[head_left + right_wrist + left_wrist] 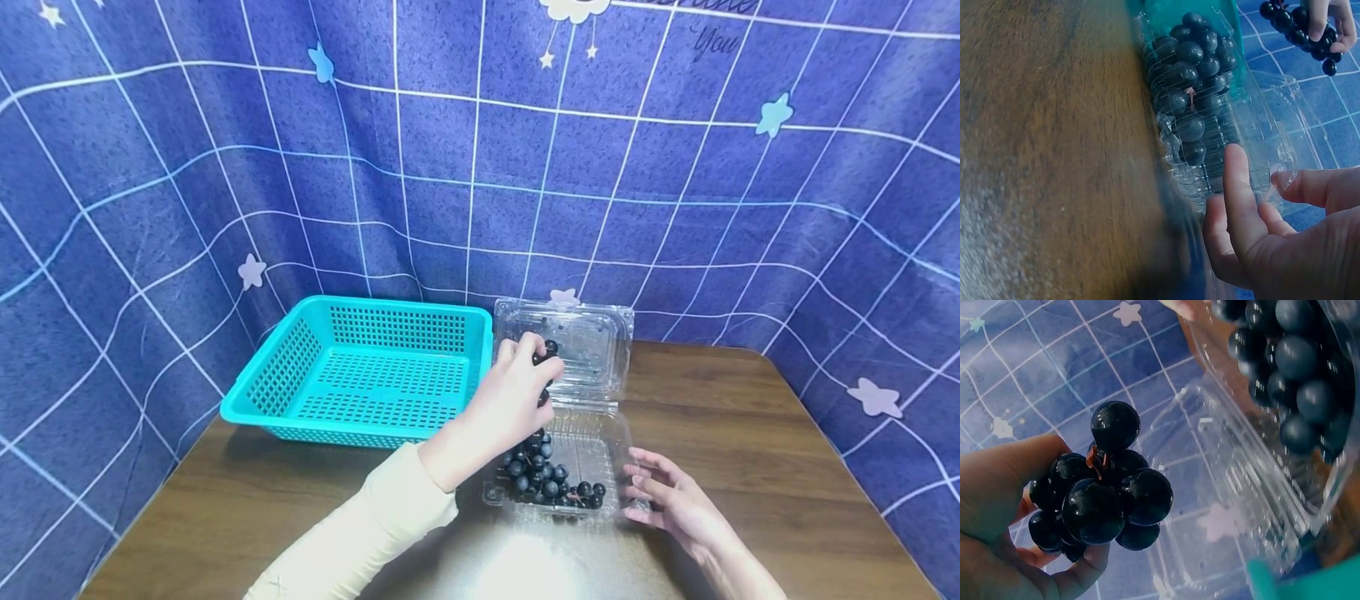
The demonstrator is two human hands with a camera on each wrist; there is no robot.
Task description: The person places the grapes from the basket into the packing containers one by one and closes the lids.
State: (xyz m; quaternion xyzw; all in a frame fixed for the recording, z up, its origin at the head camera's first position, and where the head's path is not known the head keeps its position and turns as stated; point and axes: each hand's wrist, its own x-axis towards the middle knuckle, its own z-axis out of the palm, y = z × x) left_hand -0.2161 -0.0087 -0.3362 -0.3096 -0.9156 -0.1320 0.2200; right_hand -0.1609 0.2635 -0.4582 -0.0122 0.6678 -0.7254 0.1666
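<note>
My left hand (504, 400) grips a small bunch of dark grapes (1094, 509), held up over the clear plastic box. Fingers curl round its berries, and a reddish-brown stem shows among them in the left wrist view. Below, more dark grapes (542, 475) lie in the left and front part of the box's base (592, 429). The hinged lid (600, 350) is raised at the back. At the right wall of the box is my right hand (678, 504), its fingers extended and loosely bent against the plastic; the right wrist view shows the fingertips by the rim.
A turquoise perforated basket (378, 387) stands left of the box, close beside the raised lid. Everything sits on a brown wooden table (697, 400). Behind and at both sides hangs a blue gridded curtain (435, 133) with stars.
</note>
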